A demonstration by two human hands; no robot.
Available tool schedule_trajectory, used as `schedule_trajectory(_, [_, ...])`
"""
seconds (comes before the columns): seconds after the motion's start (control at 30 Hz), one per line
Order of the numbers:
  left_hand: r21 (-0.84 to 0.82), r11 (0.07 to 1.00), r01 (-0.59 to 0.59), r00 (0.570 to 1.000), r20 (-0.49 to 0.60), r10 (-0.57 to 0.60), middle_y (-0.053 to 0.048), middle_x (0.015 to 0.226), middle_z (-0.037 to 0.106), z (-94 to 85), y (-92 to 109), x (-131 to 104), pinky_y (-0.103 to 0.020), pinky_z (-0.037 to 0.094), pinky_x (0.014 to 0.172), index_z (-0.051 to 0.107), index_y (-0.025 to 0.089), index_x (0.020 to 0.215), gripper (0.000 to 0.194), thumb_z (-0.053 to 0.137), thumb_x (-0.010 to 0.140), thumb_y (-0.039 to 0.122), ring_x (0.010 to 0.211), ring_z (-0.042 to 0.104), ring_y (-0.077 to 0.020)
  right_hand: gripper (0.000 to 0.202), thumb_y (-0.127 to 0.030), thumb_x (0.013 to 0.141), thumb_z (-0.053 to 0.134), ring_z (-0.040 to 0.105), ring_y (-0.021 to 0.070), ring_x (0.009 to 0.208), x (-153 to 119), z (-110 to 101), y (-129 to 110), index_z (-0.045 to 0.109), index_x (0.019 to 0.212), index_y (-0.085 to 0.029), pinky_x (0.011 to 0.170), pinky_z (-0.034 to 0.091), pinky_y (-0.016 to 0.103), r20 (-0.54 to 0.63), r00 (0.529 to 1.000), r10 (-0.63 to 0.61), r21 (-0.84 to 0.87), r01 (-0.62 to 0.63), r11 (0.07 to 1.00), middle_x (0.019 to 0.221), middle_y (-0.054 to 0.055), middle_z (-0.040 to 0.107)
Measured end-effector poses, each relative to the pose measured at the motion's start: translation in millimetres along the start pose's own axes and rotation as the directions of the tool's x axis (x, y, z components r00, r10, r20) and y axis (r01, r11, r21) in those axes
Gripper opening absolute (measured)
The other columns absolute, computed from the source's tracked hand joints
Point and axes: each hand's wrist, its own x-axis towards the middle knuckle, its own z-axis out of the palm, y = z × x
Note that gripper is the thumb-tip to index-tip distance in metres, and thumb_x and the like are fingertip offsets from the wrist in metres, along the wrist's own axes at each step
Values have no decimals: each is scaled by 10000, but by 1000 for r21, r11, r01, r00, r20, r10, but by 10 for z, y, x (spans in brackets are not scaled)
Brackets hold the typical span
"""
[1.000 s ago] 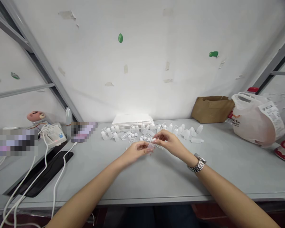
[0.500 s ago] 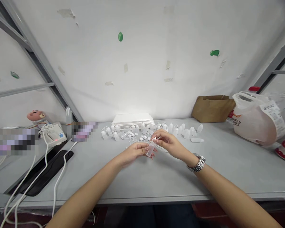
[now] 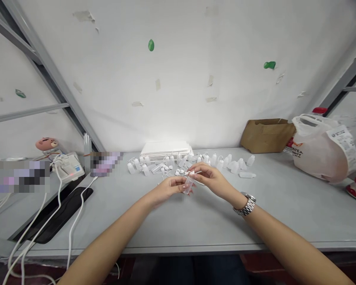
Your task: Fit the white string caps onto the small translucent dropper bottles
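A small translucent bottle (image 3: 188,186) is held tilted over the grey table (image 3: 213,221), with my left hand (image 3: 173,187) closed around its body. My right hand (image 3: 207,174) pinches a small white cap (image 3: 191,173) at the bottle's mouth. Whether the cap is seated cannot be made out. Behind my hands lie loose white caps (image 3: 179,171), and several translucent bottles stand or lie around them, among them one on its side (image 3: 247,175) at the right.
A stack of white sheets (image 3: 166,149) is against the wall. At the right are a cardboard box (image 3: 267,135) and a plastic bag (image 3: 323,152). White cables (image 3: 71,225), a black pad (image 3: 63,215) and a white device (image 3: 69,168) are at the left.
My hands stay together at the bottle, and my right fingers have shifted slightly at the cap. The whole view has moved a little.
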Motion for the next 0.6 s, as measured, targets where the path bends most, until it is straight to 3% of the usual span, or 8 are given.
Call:
schedule_trajectory(0.17, [28, 999, 27, 999, 33, -28, -75, 826, 654, 2, -5, -4, -321, 397, 815, 659, 156, 885, 309, 578, 741, 418, 822, 581, -194, 186, -374, 809, 526, 534, 172, 956, 5, 8, -14, 608, 805, -207, 851, 445, 359, -28, 999, -45, 35, 46, 998, 983, 51, 558])
schedule_trajectory(0.23, [34, 999, 10, 1000, 3, -10, -75, 835, 659, 11, -16, 8, -319, 402, 815, 657, 154, 882, 307, 588, 733, 413, 817, 584, -191, 215, -398, 833, 483, 544, 173, 943, 9, 3, -22, 581, 835, -207, 826, 466, 358, -107, 993, -50, 75, 58, 996, 981, 55, 563])
schedule_trajectory(0.33, [35, 998, -53, 981, -185, 58, -78, 914, 656, 24, -46, 42, -320, 404, 821, 635, 155, 907, 313, 618, 710, 398, 847, 581, -191, 235, -418, 873, 400, 570, 169, 909, 11, 10, -12, 519, 896, -216, 787, 485, 361, -303, 951, -60, 120, 100, 988, 1007, 59, 556])
schedule_trajectory(0.4, [57, 995, -79, 933, -349, 94, -76, 939, 651, 31, -61, 63, -324, 405, 824, 621, 157, 908, 323, 637, 690, 395, 881, 577, -200, 217, -409, 890, 373, 585, 164, 885, 0, 37, -6, 485, 909, -223, 785, 482, 363, -383, 919, -93, 128, 153, 980, 989, 50, 548])
schedule_trajectory(0.5, [94, 990, -101, 863, -488, 134, -65, 916, 655, 45, -61, 71, -326, 406, 823, 612, 157, 882, 318, 629, 689, 409, 891, 578, -205, 181, -388, 892, 390, 592, 163, 870, -38, 106, -15, 467, 889, -225, 791, 478, 367, -386, 907, -168, 120, 230, 966, 918, 32, 539])
schedule_trajectory(0.6, [106, 987, -117, 849, -506, 155, -61, 927, 651, 65, -43, 58, -326, 402, 834, 603, 154, 893, 307, 604, 713, 403, 912, 575, -205, 151, -364, 895, 398, 584, 167, 904, -81, 174, -31, 456, 918, -227, 814, 474, 373, -325, 922, -212, 95, 254, 962, 905, 32, 546])
